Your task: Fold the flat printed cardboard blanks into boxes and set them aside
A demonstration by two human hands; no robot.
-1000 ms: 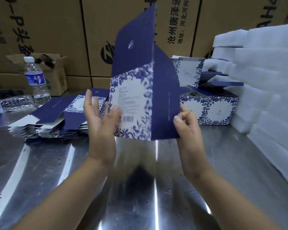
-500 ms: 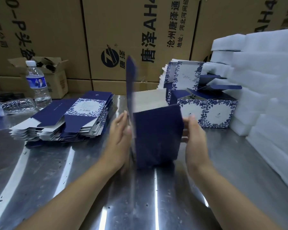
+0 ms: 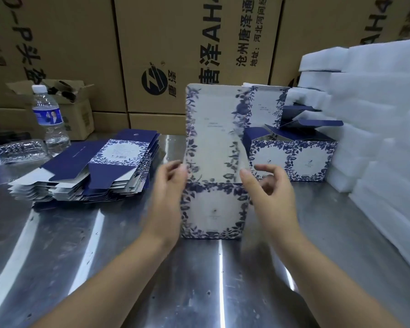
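Box standing dead centre: the white cardboard box with blue floral print [image 3: 214,209] sits upright on the shiny steel worktop [image 3: 92,261], its tall printed lid panel sticking straight up at the far side. The left hand [image 3: 168,195] lies along the box's left wall, grip relaxed and spread, fingers only lightly bent. The right hand [image 3: 270,192] is at the box's right edge, fingers loosely curled and forefinger at the corner; through the blur I cannot tell whether that grip pinches the card or just touches it. To the left, the stack of flat navy-and-white printed cardboard blanks [image 3: 85,176] lies fanned on the worktop. Far right, finished floral boxes with open navy flaps [image 3: 294,159] stand beside white foam slabs [image 3: 376,119]. A clear plastic water bottle [image 3: 49,119] stands far left, with large brown printed cartons [image 3: 175,43] behind.
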